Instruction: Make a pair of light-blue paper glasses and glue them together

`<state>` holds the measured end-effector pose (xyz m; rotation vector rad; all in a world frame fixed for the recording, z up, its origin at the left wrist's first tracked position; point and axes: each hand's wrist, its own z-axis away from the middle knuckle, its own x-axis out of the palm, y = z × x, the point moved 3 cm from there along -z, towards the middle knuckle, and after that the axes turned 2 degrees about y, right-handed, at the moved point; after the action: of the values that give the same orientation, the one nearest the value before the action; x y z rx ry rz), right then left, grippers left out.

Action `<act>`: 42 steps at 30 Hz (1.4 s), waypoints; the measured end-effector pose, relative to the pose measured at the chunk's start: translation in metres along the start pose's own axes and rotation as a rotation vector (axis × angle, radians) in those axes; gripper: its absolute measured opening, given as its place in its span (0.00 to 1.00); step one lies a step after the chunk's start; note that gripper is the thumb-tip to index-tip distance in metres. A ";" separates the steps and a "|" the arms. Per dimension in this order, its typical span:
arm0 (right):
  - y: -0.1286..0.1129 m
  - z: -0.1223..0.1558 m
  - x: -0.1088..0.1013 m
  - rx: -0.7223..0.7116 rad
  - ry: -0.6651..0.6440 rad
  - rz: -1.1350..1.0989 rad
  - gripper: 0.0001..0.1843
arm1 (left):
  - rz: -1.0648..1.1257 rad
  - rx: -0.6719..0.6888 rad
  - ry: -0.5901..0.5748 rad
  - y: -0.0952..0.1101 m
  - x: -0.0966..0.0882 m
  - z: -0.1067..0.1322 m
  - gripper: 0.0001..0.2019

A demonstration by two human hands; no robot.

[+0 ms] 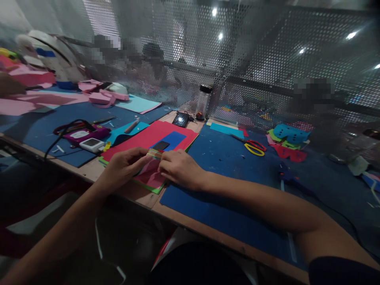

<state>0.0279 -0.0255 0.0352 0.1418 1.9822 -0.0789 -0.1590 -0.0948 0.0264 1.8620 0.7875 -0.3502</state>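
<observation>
Between my two hands is a small layered strip (154, 153) with pale, green and red edges; its exact kind is unclear. The fingers of my left hand (126, 168) pinch its left end. My right hand (182, 170) is closed on the right end, with its fingers curled. Both hands are over a stack of coloured sheets with a red sheet (148, 132) on top. Just behind the strip, a small black piece (160, 146) rests on a blue rectangle (175, 140) on that stack. My palms and some fingertips are hidden.
Red-and-yellow scissors (254, 148) and a blue glue gun (287, 172) with its cord lie to the right, near cut coloured shapes (289, 138). A clear bottle (203, 103) stands by the perforated metal screen (261, 51). Leftward are a purple device (84, 133) and pink pieces (103, 97).
</observation>
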 end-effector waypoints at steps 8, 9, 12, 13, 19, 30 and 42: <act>0.008 -0.004 -0.004 0.111 0.019 -0.207 0.08 | -0.144 -0.003 0.255 -0.006 0.005 0.010 0.19; 0.009 -0.005 -0.003 0.128 0.029 -0.234 0.09 | -0.187 0.019 0.284 -0.005 0.005 0.011 0.18; 0.011 -0.006 -0.003 0.176 0.032 -0.309 0.12 | -0.279 0.133 0.234 -0.002 0.008 0.013 0.13; 0.011 -0.006 -0.003 0.185 0.027 -0.329 0.12 | -0.283 0.178 0.195 0.000 0.008 0.013 0.12; 0.012 -0.005 -0.002 0.174 0.033 -0.355 0.11 | -0.252 0.288 0.111 0.002 0.007 0.019 0.13; 0.008 -0.007 -0.003 0.169 0.017 -0.364 0.09 | -0.224 0.216 -0.027 -0.004 0.003 0.027 0.20; 0.009 -0.006 -0.003 0.326 0.127 -0.594 0.05 | -0.240 0.055 0.183 -0.004 -0.002 0.021 0.33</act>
<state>0.0250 -0.0164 0.0409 -0.2429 2.0662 -0.7931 -0.1604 -0.1134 0.0155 1.8722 1.1420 -0.3579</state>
